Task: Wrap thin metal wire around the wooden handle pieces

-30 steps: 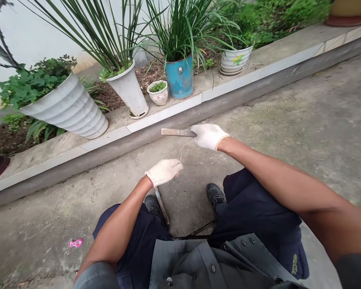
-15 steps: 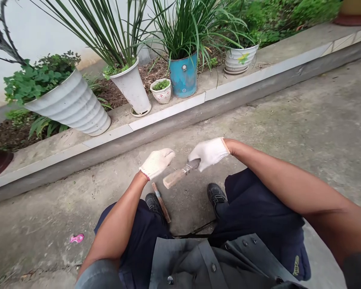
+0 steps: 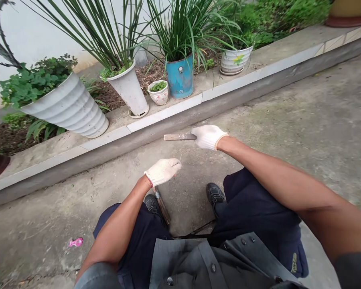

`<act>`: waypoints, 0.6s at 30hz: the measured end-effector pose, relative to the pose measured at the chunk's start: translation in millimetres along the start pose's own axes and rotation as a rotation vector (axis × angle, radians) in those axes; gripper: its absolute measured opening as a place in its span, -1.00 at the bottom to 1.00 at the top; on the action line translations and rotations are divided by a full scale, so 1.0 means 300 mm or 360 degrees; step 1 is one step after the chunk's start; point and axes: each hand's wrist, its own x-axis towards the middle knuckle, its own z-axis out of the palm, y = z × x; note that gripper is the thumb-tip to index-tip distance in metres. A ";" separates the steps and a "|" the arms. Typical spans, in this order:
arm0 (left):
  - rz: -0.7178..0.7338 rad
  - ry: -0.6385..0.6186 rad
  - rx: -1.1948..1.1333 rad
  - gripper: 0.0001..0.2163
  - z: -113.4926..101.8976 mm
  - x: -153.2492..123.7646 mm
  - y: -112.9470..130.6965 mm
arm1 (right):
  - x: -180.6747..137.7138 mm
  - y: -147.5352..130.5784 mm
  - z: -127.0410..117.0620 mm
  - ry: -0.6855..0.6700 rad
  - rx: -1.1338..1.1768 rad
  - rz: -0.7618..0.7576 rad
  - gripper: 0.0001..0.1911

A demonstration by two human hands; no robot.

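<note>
My right hand (image 3: 209, 137), in a white knit glove, is closed round the dark end of a flat wooden stick (image 3: 172, 137). Thin pale wire or string is wound round the stick's middle, and its light wooden end points left. Lower and to the left, my gloved left hand (image 3: 163, 170) is pinched, with a fine pale strand (image 3: 180, 159) sticking up from the fingertips. The two hands are apart. Beneath my left wrist, a second wooden stick (image 3: 163, 206) with a wrapped band leans along my left shoe; its upper end is partly hidden.
Beyond my hands runs a raised concrete ledge (image 3: 165, 123) carrying a tilted white ribbed pot (image 3: 69, 106), a tall white pot (image 3: 130, 90), a small flowered pot (image 3: 159, 96), and a blue bucket (image 3: 180, 78). A pink object (image 3: 76, 242) lies on the concrete at left.
My right hand has moved up and away from me, and the stick has swung from slanting down to nearly level. My left hand has shifted slightly right and down, partly covering the stick below.
</note>
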 end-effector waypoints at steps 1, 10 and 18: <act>0.0003 0.0015 -0.0001 -0.68 -0.005 -0.003 0.000 | -0.001 -0.004 0.004 -0.0047 -0.0048 0.0002 -0.65; -0.0096 0.0292 0.0202 -0.68 -0.076 0.003 -0.048 | -0.048 -0.036 0.062 -0.0645 -0.0015 -0.0669 -0.85; 0.0013 0.0201 0.0038 -0.72 -0.021 0.015 -0.046 | -0.114 -0.042 -0.051 -0.0519 0.0495 -0.0915 -0.80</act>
